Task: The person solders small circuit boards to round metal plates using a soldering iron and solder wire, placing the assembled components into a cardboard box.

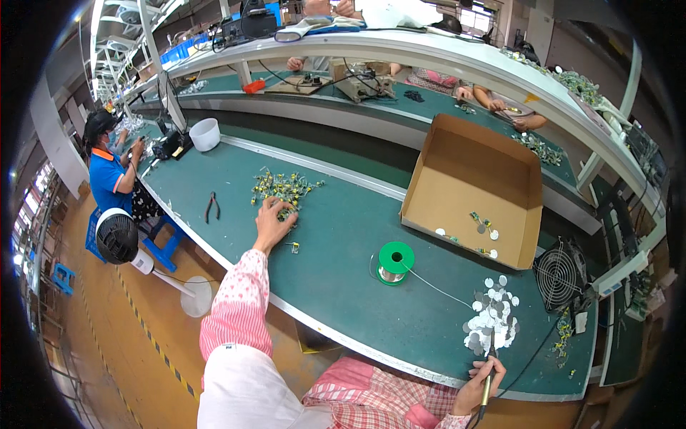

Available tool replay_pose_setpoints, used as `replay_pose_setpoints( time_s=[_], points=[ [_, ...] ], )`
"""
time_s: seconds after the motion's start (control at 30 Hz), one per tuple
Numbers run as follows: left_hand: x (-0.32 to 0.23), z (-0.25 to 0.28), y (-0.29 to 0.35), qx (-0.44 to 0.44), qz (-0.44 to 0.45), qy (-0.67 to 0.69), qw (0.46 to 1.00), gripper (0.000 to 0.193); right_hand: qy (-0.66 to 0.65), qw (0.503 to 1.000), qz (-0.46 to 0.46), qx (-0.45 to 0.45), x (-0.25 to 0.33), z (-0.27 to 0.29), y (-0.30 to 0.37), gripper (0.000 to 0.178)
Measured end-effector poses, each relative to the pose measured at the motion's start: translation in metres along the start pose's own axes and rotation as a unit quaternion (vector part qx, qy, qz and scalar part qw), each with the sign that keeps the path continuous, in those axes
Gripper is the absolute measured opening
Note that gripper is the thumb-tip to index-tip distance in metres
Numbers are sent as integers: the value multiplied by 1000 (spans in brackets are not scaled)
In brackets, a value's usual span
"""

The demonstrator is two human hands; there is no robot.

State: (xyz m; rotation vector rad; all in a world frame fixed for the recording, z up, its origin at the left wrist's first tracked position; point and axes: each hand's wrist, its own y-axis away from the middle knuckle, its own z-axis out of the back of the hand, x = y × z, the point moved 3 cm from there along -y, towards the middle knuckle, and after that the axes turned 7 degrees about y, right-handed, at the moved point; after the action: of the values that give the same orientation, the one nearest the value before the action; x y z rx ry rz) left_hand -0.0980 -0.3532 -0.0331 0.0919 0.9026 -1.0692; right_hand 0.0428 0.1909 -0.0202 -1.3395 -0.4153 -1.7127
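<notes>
My left hand (271,224) reaches into a pile of small electronic components (286,187) with yellow parts and thin wires. Its thumb and fingers curl together around a component at the near edge of the pile. One loose component (294,247) lies just nearer to me. My right hand (480,386) is closed around the handle of a soldering iron (486,392), whose tip points at a heap of round white and grey discs (493,314). A green spool of solder wire (396,263) stands between my hands, its loose wire running toward the discs.
Behind the discs, an open cardboard box (475,179) holds a few components with discs. A black fan (561,275) stands at right, more components (563,334) near it. Pliers (212,206) and a white tub (205,134) are at left. Co-workers sit left and across.
</notes>
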Motion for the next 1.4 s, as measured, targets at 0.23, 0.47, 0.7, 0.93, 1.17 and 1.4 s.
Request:
replay_pose_setpoints(
  time_s=[0.23, 0.47, 0.7, 0.93, 1.17, 1.4],
  points=[
    [-84, -15, 106, -53, -91, -9, 994, 27, 36, 999, 20, -11, 4, -2, 0, 21],
    [-168, -56, 202, 23, -150, 72, 986, 32, 42, 997, 56, -21, 2, -8, 0, 22],
    [-185, -25, 148, -96, -212, 114, 966, 24, 47, 997, 50, -27, 2, -3, 1, 22],
    [-69, -45, -51, 13, -257, -164, 952, 38, 71, 997, 34, -13, 7, -10, 3, 22],
    [-45, -54, -48, 132, -265, -126, 947, 27, 79, 997, 9, -24, 0, -6, 1, 21],
    [-94, -20, 70, 119, -202, -3, 972, 21, 88, 996, 13, -9, 4, -2, 1, 18]
  ],
)
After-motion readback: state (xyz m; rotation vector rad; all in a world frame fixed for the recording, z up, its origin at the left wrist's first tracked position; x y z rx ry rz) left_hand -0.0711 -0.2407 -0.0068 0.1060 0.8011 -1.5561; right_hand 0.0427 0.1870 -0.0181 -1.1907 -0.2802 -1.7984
